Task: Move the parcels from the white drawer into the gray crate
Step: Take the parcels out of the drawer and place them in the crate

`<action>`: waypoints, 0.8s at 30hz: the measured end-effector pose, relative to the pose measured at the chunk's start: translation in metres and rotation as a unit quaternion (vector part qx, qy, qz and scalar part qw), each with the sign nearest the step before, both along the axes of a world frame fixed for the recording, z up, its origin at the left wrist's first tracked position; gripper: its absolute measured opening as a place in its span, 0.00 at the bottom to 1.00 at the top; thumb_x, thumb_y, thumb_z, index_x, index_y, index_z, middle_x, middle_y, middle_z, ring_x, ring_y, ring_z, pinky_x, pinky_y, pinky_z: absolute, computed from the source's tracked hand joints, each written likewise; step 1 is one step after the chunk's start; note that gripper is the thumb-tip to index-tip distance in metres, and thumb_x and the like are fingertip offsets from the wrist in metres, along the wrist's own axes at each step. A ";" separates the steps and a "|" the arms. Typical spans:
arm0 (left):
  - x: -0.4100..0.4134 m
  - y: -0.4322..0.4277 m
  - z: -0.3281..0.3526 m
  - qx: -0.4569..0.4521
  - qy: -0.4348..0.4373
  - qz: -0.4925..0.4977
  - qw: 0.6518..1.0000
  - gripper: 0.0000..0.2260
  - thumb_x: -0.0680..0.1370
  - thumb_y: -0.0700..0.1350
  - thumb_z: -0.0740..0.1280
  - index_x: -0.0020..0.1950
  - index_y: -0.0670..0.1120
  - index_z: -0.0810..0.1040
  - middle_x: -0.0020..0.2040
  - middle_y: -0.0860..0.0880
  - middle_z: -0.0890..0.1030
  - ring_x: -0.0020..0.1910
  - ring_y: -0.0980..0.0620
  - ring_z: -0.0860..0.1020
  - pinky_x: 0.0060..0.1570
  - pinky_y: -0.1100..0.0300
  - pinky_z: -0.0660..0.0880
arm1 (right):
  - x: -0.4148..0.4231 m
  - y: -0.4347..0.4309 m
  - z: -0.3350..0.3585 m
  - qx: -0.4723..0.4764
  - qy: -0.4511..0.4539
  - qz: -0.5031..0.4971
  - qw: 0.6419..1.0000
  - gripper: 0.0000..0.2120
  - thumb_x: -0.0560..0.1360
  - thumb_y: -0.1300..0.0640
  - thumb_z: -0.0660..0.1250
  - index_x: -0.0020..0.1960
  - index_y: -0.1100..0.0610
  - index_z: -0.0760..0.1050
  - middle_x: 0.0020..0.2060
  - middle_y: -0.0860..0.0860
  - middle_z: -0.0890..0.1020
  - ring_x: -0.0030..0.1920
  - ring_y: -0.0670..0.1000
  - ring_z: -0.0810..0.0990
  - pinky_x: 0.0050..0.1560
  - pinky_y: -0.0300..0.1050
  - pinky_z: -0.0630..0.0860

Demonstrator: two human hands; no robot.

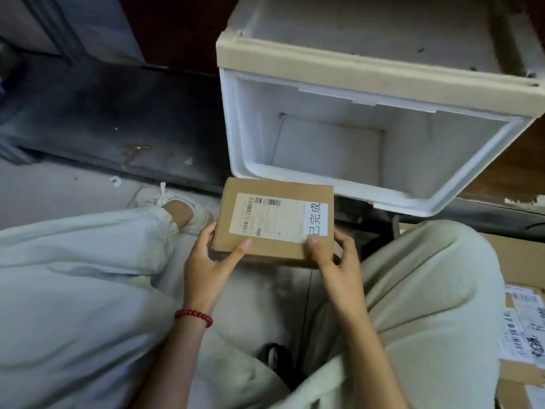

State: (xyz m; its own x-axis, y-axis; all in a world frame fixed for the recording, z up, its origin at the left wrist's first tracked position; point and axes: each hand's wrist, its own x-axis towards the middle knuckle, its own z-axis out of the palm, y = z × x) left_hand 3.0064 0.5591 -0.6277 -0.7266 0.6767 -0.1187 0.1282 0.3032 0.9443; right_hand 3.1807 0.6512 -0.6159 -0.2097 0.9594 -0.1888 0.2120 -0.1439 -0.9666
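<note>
With both hands, held one brown parcel (277, 249) up above the floor (59, 184), just in front of the white drawer (327, 143) and outside it, near the front rim. Gripped the near left corner with the left hand (206, 261), thumb flat on top and fingers curled round the side. Gripped the near right corner with the right hand (333, 255), thumb pressed on the edge of the paper label (268, 216). Had the hands apart, one at each near corner.

Saw the big drawer sticking out from under a cream frame (354, 69), open at the top and white inside. Sat with two legs in pale trousers (73, 276), one on each side of the parcel. Saw more brown boxes (522, 335) with labels at the far right edge, beside the right knee. Wore a white shoe (188, 208) on the left foot, just left of the parcel. Saw a white sticker (317, 218) with black writing at the right end of the label. Wore a red bead bracelet (193, 315) on the left wrist. Saw a tiny paper scrap (116, 181) on the floor, well off to the left.
</note>
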 end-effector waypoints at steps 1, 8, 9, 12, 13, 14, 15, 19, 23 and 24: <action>-0.004 -0.002 -0.004 -0.008 -0.004 0.005 1.000 0.26 0.67 0.54 0.76 0.64 0.54 0.74 0.56 0.58 0.81 0.56 0.62 0.78 0.56 0.62 0.75 | -0.003 0.000 -0.003 -0.002 -0.012 0.009 1.000 0.21 0.76 0.53 0.69 0.66 0.56 0.69 0.59 0.48 0.77 0.50 0.35 0.76 0.51 0.26 0.74; -0.028 -0.005 -0.023 -0.013 -0.021 0.018 1.000 0.28 0.66 0.44 0.79 0.62 0.54 0.73 0.55 0.60 0.80 0.54 0.66 0.77 0.58 0.59 0.76 | -0.016 0.002 -0.023 -0.022 -0.095 0.040 0.994 0.23 0.73 0.48 0.71 0.64 0.51 0.68 0.58 0.44 0.77 0.57 0.44 0.76 0.56 0.37 0.70; -0.031 -0.005 -0.026 -0.014 -0.025 0.018 0.999 0.29 0.64 0.46 0.80 0.62 0.53 0.74 0.55 0.61 0.80 0.55 0.66 0.77 0.58 0.58 0.76 | -0.017 0.002 -0.024 -0.016 -0.105 0.045 0.993 0.26 0.72 0.47 0.72 0.66 0.50 0.67 0.59 0.43 0.76 0.57 0.43 0.75 0.58 0.39 0.71; -0.037 -0.004 -0.034 -0.024 -0.037 0.007 0.999 0.32 0.61 0.45 0.81 0.60 0.55 0.72 0.57 0.60 0.79 0.57 0.63 0.77 0.58 0.53 0.76 | -0.016 0.004 -0.028 0.011 -0.136 0.057 0.989 0.32 0.70 0.44 0.73 0.70 0.47 0.66 0.62 0.43 0.74 0.56 0.40 0.75 0.61 0.44 0.74; -0.037 -0.004 -0.036 -0.026 -0.033 0.002 0.999 0.31 0.61 0.41 0.81 0.58 0.57 0.71 0.57 0.59 0.78 0.58 0.61 0.77 0.59 0.52 0.76 | -0.016 0.005 -0.029 0.011 -0.139 0.056 0.989 0.32 0.70 0.44 0.73 0.70 0.47 0.66 0.62 0.43 0.75 0.55 0.38 0.75 0.61 0.43 0.74; -0.038 -0.003 -0.038 -0.026 -0.025 -0.001 0.999 0.31 0.62 0.38 0.81 0.56 0.58 0.70 0.57 0.59 0.77 0.58 0.59 0.77 0.59 0.53 0.76 | -0.015 0.005 -0.029 0.005 -0.136 0.052 0.989 0.32 0.70 0.45 0.73 0.70 0.48 0.67 0.60 0.43 0.75 0.53 0.36 0.75 0.59 0.39 0.74; -0.038 -0.003 -0.040 -0.030 -0.012 -0.002 0.999 0.32 0.62 0.36 0.81 0.55 0.58 0.69 0.57 0.58 0.77 0.58 0.56 0.78 0.59 0.54 0.75 | -0.014 0.006 -0.029 -0.003 -0.129 0.050 0.990 0.30 0.70 0.46 0.74 0.68 0.48 0.67 0.57 0.41 0.76 0.51 0.31 0.75 0.56 0.32 0.72; -0.036 -0.002 -0.039 -0.031 0.052 0.001 0.998 0.32 0.61 0.37 0.81 0.52 0.61 0.68 0.55 0.62 0.75 0.57 0.55 0.77 0.58 0.58 0.73 | -0.014 0.008 -0.030 -0.026 -0.114 0.043 0.992 0.26 0.70 0.52 0.75 0.64 0.48 0.66 0.46 0.31 0.75 0.43 0.24 0.73 0.43 0.19 0.67; -0.036 -0.002 -0.036 -0.015 0.061 -0.003 0.998 0.32 0.62 0.38 0.80 0.52 0.65 0.67 0.56 0.68 0.73 0.57 0.62 0.76 0.57 0.62 0.71 | -0.015 0.008 -0.030 -0.027 -0.101 0.045 0.994 0.28 0.70 0.52 0.75 0.65 0.50 0.66 0.46 0.32 0.75 0.46 0.29 0.73 0.47 0.28 0.68; -0.036 -0.002 -0.036 -0.012 0.060 -0.004 0.998 0.32 0.63 0.39 0.80 0.53 0.65 0.67 0.56 0.68 0.73 0.56 0.64 0.76 0.57 0.64 0.71 | -0.015 0.008 -0.029 -0.025 -0.099 0.045 0.994 0.27 0.70 0.52 0.75 0.65 0.50 0.66 0.46 0.32 0.75 0.47 0.30 0.74 0.47 0.28 0.68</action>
